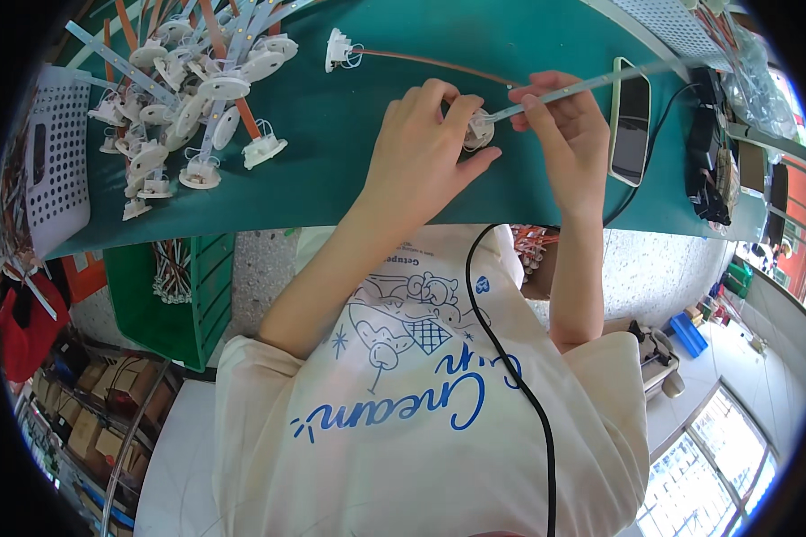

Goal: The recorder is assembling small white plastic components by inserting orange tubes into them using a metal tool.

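My left hand [412, 148] is closed around a white round base [481, 132] on the green tabletop, its fingers partly covering the base. From that base a pale LED strip [591, 85] rises toward the right. My right hand [566, 134] pinches the strip between thumb and fingers, near its base end. Beyond my hands lies another white base [338, 51] with thin white wires and a copper-coloured strip [430, 60] reaching behind my right fingers. A heap of similar bases with strips [188, 107] fills the left of the table.
A white perforated basket [61, 170] stands at the table's left end. Right of my right hand lies a phone [630, 121], with a black cable [663, 134] beside it. Dark parts [709, 161] sit further right. Below the table edge is a green crate [213, 295].
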Demonstrator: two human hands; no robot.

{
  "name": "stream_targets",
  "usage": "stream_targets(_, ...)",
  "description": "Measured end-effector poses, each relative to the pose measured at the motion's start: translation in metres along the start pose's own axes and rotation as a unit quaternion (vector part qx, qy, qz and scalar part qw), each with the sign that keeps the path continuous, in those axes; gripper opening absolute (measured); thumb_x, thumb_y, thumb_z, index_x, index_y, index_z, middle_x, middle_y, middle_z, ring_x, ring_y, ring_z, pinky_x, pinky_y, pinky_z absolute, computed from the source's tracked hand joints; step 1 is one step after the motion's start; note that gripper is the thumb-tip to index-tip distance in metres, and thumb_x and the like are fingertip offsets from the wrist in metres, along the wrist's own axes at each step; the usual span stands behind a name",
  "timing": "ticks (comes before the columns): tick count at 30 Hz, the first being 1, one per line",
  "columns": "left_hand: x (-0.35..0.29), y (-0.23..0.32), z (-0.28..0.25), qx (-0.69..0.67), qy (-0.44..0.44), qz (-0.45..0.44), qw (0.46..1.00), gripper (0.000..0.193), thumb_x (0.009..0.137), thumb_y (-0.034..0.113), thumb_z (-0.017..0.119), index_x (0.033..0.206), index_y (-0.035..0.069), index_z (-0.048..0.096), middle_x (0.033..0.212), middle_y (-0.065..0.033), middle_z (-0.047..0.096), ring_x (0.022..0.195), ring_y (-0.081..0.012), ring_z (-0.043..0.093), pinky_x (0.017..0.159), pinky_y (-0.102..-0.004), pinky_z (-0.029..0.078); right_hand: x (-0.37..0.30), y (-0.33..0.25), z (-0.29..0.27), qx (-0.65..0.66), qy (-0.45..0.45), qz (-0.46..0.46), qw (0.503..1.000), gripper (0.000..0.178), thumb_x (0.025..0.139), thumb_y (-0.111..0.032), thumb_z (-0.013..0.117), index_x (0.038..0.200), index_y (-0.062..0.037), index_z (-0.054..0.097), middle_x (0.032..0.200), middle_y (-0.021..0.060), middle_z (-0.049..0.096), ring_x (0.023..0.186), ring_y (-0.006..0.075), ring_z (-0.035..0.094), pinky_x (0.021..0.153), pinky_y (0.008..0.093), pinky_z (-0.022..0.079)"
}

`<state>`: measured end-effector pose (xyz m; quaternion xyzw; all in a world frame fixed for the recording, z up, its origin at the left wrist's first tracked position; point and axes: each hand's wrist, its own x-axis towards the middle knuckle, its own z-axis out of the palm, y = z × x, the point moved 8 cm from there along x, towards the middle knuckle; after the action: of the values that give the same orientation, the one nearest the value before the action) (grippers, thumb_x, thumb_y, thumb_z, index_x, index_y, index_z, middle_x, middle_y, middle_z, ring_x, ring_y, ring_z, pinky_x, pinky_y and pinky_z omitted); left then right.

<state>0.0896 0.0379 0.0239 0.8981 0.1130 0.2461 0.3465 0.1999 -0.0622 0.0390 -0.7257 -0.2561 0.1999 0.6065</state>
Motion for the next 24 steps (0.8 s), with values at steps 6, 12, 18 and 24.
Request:
stream_targets(6,-0.001,0.000,-0.002,-0.007,0.005,-0.001,1.000,0.040,0.071,0.021,0.079,0.104,0.005,0.062,0.099,-0.0072,0.052,0.084,-0.0231,0.054,0.073,-0.0374,0.044,-0.009,-0.005,-0.002,-0.024,-0.022,0.003,0.999,0.014,0.092,-0.007,0.063,0.101,0.0034,0.062,0.094,0.0097,0.069,0.082,0.0138,0.068,0.073,0.0239,0.054)
stream_targets(12,-0.001,0.000,-0.002,-0.005,0.009,0.001,1.000,0.039,0.071,0.020,0.080,0.102,0.006,0.062,0.099,-0.0070,0.053,0.086,-0.0226,0.055,0.076,-0.0371,0.044,-0.011,-0.008,0.003,-0.111,-0.034,0.014,0.993,0.015,0.089,-0.009,0.068,0.098,0.0014,0.062,0.090,0.0084,0.070,0.080,0.0129,0.070,0.071,0.0225,0.054)
stream_targets(18,-0.003,-0.002,-0.001,-0.006,0.011,-0.005,1.000,0.041,0.074,0.023,0.079,0.109,0.009,0.063,0.103,-0.0057,0.054,0.087,-0.0261,0.056,0.078,-0.0376,0.045,-0.012,-0.025,0.008,-0.210,-0.009,-0.016,0.978,0.013,0.085,-0.007,0.070,0.093,-0.0010,0.062,0.087,0.0083,0.070,0.076,0.0148,0.071,0.069,0.0241,0.056)
stream_targets(24,-0.003,0.000,-0.001,-0.002,0.027,0.011,1.000,0.036,0.070,0.020,0.080,0.098,0.004,0.063,0.098,-0.0076,0.054,0.091,-0.0228,0.055,0.076,-0.0368,0.043,-0.017,-0.038,0.017,-0.283,0.017,-0.049,0.958,0.012,0.083,-0.006,0.071,0.089,-0.0020,0.062,0.084,0.0073,0.071,0.074,0.0143,0.071,0.068,0.0249,0.057)
